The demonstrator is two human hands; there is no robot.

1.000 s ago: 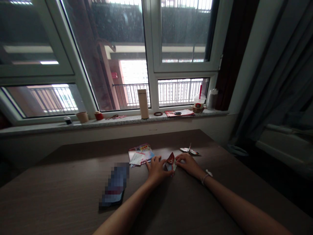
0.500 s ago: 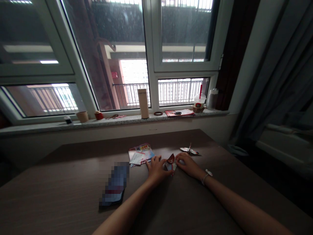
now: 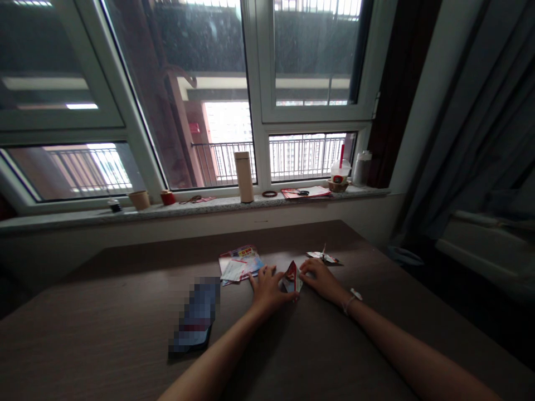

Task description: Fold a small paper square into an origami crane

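Observation:
A small folded paper (image 3: 291, 278), red and white with print, lies on the brown table between my two hands. My left hand (image 3: 267, 289) holds it from the left, thumb along its near edge, the other fingers resting on the table. From the right, the curled fingertips of my right hand (image 3: 321, 278) pinch the paper's right edge. One pointed flap of it stands up. Just beyond my right hand sits a folded paper crane (image 3: 324, 257) with spread wings. Several printed paper sheets (image 3: 240, 264) lie in a loose pile beyond my left hand.
A blurred-out phone (image 3: 194, 317) lies left of my left forearm. On the windowsill (image 3: 209, 206) stand a beige thermos (image 3: 244, 177), a paper cup (image 3: 139, 200), a drink cup with a red straw (image 3: 340, 171) and a grey bottle (image 3: 362, 168). Scissors (image 3: 303, 192) rest on papers there.
The red flap of the folded paper has changed shape and now stands as a sharper point. Both hands have stayed nearly in place around it.

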